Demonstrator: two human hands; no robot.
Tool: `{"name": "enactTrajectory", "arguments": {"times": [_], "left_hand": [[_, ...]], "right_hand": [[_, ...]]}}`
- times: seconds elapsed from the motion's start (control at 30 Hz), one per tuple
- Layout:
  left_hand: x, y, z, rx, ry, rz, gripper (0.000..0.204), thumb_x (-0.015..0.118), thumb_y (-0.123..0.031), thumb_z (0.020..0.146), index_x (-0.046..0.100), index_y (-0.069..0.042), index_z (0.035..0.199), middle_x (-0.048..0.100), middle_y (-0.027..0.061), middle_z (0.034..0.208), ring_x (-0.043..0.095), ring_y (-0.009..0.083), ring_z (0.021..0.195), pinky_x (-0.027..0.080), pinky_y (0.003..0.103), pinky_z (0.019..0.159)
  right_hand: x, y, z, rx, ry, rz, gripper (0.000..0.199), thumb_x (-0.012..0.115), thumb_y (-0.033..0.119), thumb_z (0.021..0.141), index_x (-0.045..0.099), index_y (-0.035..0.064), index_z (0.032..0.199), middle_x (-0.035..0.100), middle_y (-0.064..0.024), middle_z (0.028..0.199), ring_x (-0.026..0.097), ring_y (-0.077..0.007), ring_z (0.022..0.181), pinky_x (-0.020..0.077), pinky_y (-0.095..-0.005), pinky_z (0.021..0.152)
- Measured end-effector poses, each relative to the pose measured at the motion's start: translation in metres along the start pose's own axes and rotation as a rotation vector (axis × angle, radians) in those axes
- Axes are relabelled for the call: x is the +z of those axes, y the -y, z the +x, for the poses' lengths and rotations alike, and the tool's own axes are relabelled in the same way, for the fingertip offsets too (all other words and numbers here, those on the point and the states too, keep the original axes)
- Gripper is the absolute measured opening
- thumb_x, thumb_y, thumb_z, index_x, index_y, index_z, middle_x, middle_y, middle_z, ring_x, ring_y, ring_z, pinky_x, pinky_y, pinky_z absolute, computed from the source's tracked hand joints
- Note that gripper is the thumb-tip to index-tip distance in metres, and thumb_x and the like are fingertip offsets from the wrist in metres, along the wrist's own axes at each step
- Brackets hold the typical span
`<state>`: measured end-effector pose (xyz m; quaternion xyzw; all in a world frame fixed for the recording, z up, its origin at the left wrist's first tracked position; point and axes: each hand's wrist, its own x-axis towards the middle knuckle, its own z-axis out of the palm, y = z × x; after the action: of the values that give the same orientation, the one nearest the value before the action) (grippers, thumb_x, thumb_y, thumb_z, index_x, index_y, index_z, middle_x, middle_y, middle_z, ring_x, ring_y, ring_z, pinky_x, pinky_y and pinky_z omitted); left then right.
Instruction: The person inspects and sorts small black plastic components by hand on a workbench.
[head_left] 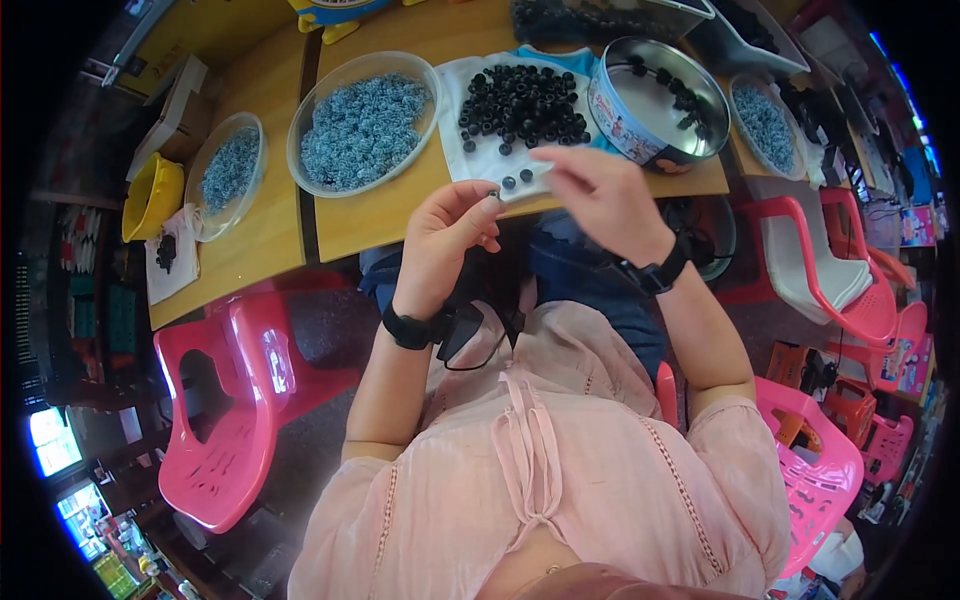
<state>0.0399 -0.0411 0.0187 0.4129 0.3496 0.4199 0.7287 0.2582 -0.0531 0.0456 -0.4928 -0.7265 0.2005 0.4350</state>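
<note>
My left hand [447,232] is at the table's front edge, thumb and forefinger pinched on a small black round piece [494,195]. To its right, my right hand [612,195] hovers over the near edge of a white cloth [455,110]; motion smears its fingers, so what they hold, if anything, cannot be made out. Two loose black round pieces [517,180] lie on the cloth between my hands. Farther back on the same cloth spreads a heap of such pieces [525,100], some with visible holes.
Left of the cloth stands a clear bowl of blue-grey coiled pieces [362,130], with a similar bowl [232,170] beyond. A round tin [655,120] with some black pieces stands at the right. A yellow container [152,197] is far left. Pink plastic chairs [225,400] flank me.
</note>
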Motion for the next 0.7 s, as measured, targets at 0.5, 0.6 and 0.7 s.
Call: {"name": "enactTrajectory", "arguments": {"times": [0.5,0.6,0.7], "left_hand": [[-0.025,0.016,0.036,0.088,-0.111,0.070,0.025,0.065,-0.012,0.093,0.062,-0.001,0.114,0.067,0.0036,0.094,0.060,0.0073,0.072,0.051,0.022,0.065],[-0.026,0.017,0.036,0.076,-0.093,0.065,0.025,0.065,-0.013,0.093,0.062,-0.001,0.114,0.067,0.0029,0.092,0.060,0.0071,0.072,0.051,0.022,0.066],[-0.027,0.018,0.038,0.072,-0.065,0.059,0.025,0.065,-0.013,0.093,0.062,-0.001,0.114,0.066,0.0021,0.090,0.060,0.0069,0.072,0.051,0.022,0.066]], "right_hand": [[0.012,-0.033,0.052,-0.034,0.110,-0.337,0.011,0.061,0.012,0.087,0.070,0.0052,0.089,0.065,-0.0102,0.087,0.064,-0.0297,0.085,0.0519,-0.0382,0.075],[0.023,-0.038,0.071,-0.071,0.148,-0.382,0.012,0.060,0.011,0.086,0.070,0.0057,0.089,0.065,-0.0108,0.086,0.064,-0.0306,0.085,0.0520,-0.0394,0.076],[0.031,-0.050,0.085,-0.082,0.219,-0.465,0.015,0.058,0.009,0.085,0.070,0.0057,0.092,0.064,-0.0116,0.088,0.064,-0.0312,0.086,0.0521,-0.0400,0.077]]}}
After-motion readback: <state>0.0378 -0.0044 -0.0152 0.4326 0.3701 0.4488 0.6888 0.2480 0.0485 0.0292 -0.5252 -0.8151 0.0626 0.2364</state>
